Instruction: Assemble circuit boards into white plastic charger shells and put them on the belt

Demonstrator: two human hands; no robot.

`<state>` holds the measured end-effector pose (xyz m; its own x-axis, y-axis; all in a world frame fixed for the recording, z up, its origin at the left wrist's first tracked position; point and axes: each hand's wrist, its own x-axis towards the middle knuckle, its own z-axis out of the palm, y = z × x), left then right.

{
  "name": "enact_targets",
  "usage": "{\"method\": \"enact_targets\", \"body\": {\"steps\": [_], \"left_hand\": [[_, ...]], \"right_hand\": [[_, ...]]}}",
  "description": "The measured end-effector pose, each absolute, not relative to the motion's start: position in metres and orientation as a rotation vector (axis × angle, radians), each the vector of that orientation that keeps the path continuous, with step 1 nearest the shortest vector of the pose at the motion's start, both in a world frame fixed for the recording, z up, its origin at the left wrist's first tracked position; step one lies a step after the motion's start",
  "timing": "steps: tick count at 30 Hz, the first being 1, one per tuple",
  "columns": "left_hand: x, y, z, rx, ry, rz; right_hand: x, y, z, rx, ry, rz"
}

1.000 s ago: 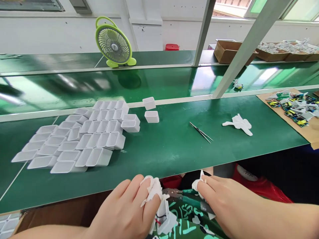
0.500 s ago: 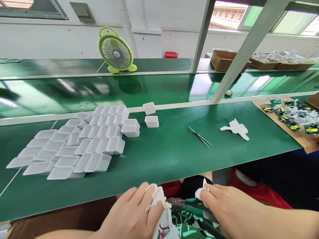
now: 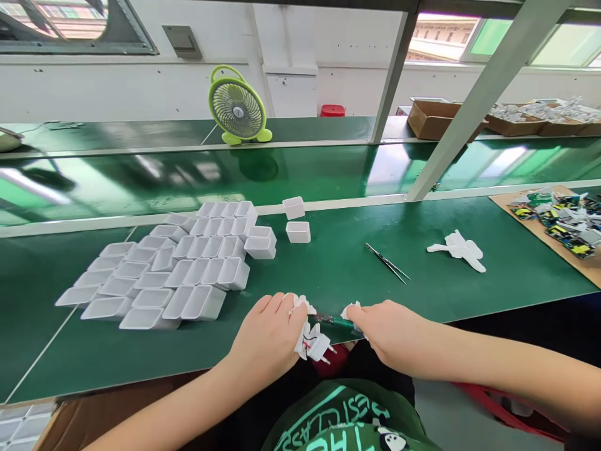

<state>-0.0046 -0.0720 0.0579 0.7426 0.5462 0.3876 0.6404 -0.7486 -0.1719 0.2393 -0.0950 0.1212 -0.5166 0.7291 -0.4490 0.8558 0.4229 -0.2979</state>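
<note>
My left hand (image 3: 275, 335) is closed around a white two-pin plug (image 3: 317, 346), its metal pins pointing down to the right and thin red and dark wires showing in its open side. My right hand (image 3: 387, 332) grips green-handled pliers (image 3: 335, 320); their dark metal jaws reach left to the plug. Whether the jaws bite on it is hidden by my left fingers. White wrapping covers some fingertips of both hands. Both hands are at the table's front edge. Beyond them lie metal tweezers (image 3: 387, 263) and a crumpled white piece (image 3: 457, 250).
Many white open plastic cases (image 3: 204, 302) stand in rows at the left, with two more (image 3: 298, 232) near the ledge. Circuit boards lie on cardboard (image 3: 570, 266) at right. A green fan (image 3: 238, 109) and a brown carton (image 3: 432, 119) stand behind; a slanted post (image 3: 469, 113) rises at right.
Both hands have come up from over the lap to the table's front edge, bringing the plug and pliers along. The camera view has shifted, so the table items appear further right.
</note>
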Motion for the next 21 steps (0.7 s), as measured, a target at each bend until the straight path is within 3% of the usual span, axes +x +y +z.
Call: {"method": "enact_targets", "body": {"steps": [9, 16, 21], "left_hand": [[-0.008, -0.043, 0.04, -2.564, -1.058, -0.634], [-0.009, -0.021, 0.056, -2.859, -1.556, -1.298], [0.013, -0.009, 0.058, -3.139, -1.559, -1.844]], "right_hand": [[0.264, -0.071, 0.119, 1.518, 2.302, -0.937], [0.307, -0.041, 0.081, 2.061, 2.228, -1.613], [0.297, -0.011, 0.04, 2.289, 2.191, -1.365]]}}
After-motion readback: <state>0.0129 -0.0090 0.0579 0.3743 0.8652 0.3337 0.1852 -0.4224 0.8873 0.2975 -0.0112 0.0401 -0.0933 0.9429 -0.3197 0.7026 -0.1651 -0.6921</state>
